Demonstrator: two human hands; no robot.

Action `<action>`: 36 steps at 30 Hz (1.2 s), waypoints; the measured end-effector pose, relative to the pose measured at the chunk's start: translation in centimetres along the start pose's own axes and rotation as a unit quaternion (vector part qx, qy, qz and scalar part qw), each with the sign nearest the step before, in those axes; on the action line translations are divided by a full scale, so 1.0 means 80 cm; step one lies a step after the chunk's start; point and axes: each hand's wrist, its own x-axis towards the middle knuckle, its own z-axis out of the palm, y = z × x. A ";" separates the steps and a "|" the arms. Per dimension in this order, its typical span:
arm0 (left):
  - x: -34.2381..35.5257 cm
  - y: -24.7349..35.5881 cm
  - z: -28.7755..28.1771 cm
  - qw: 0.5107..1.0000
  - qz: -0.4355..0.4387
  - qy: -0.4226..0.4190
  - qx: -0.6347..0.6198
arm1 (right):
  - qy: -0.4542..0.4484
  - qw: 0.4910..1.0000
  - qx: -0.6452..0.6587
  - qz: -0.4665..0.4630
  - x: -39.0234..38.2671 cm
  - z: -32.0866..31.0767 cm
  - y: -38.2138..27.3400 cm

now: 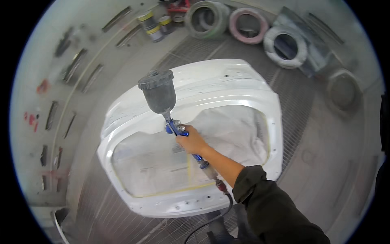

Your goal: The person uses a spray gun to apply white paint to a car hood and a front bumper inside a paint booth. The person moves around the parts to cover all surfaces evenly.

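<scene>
My right hand (194, 141) is wrapped round the grip of a blue spray gun (175, 128). A dark grey paint cup (159, 92) with a lid sits on top of the gun. From the bottom of the grip, a red coupling (221, 186) joins a black air hose (215, 218) that runs down to the lower edge. Below the gun lies a white car tailgate (239, 83), its window opening covered with masking sheet (156, 162) edged by yellow tape. The gun is held above the panel, over the upper edge of the opening. My left hand is out of view.
Tyres (206, 19) and a pale ring-shaped tyre (285, 46) stand at the back, with paint tins (150, 25) to their left. A floor grating (298, 101) runs beneath the tailgate. Slotted vents (74, 65) line the left wall.
</scene>
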 end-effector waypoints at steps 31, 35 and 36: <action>-0.023 0.096 0.133 0.991 -0.016 -0.077 0.104 | 0.413 0.903 0.051 0.110 -0.207 -0.527 0.127; -0.029 0.095 0.136 0.991 -0.022 -0.076 0.105 | 0.473 0.874 -0.012 0.106 -0.228 -0.527 0.137; -0.032 0.093 0.137 0.991 -0.024 -0.074 0.106 | 0.485 0.868 -0.029 0.096 -0.236 -0.521 0.137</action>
